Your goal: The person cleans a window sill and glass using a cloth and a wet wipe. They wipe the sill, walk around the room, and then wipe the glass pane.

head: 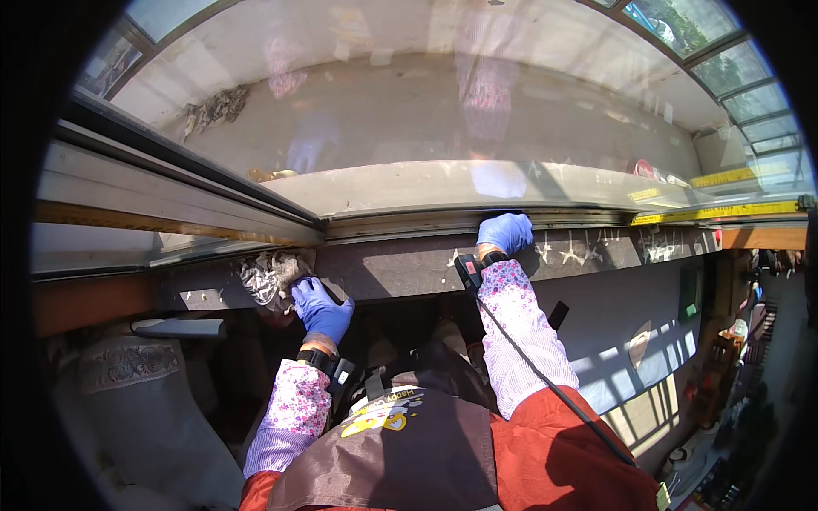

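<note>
My left hand [321, 309], in a blue glove, has its fingertips against a crumpled grey rag [276, 276] on the dark window sill [409, 265]. Its thumb points away from the rag; whether the fingers grip any of the cloth is unclear. In another blue glove, my right hand [506, 234] is curled into a fist at the sliding window's lower track [409, 225]. The underside of that fist is hidden, and nothing shows in it. Beyond the track rises the glass pane [409, 128], which mirrors my gloves and sleeves.
A partly slid window frame [192, 179] slants in from the left. Yellow printed tape [716, 212] runs along the track's right end. Pale splashes mark the sill. Below left hangs grey cloth [134, 409] with a lace band. A black cable [549, 377] trails along my right arm.
</note>
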Demonstrator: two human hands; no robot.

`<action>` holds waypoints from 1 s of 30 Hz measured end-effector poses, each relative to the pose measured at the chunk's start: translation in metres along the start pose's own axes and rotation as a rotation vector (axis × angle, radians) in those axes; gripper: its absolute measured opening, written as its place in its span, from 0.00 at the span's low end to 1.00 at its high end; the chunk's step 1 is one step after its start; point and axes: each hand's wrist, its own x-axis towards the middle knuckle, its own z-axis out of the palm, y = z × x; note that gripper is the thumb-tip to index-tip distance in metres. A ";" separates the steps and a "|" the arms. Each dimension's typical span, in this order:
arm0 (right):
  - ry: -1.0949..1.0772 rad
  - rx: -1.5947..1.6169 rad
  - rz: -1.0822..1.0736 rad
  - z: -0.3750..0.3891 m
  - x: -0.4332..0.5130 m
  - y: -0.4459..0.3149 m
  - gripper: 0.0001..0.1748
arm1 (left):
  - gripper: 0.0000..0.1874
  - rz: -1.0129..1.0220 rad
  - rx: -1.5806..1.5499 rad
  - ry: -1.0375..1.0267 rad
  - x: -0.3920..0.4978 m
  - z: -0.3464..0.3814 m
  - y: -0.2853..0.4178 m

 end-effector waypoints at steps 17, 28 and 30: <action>-0.277 0.984 -0.666 0.033 -0.040 0.006 0.11 | 0.48 0.060 0.048 -0.077 0.001 0.005 -0.012; -0.489 1.804 -0.211 -0.037 0.107 0.146 0.12 | 0.43 0.111 -0.093 -0.140 0.011 0.019 -0.048; -0.247 1.580 -0.024 -0.039 0.156 0.182 0.11 | 0.41 0.167 -0.105 -0.110 0.015 0.024 -0.055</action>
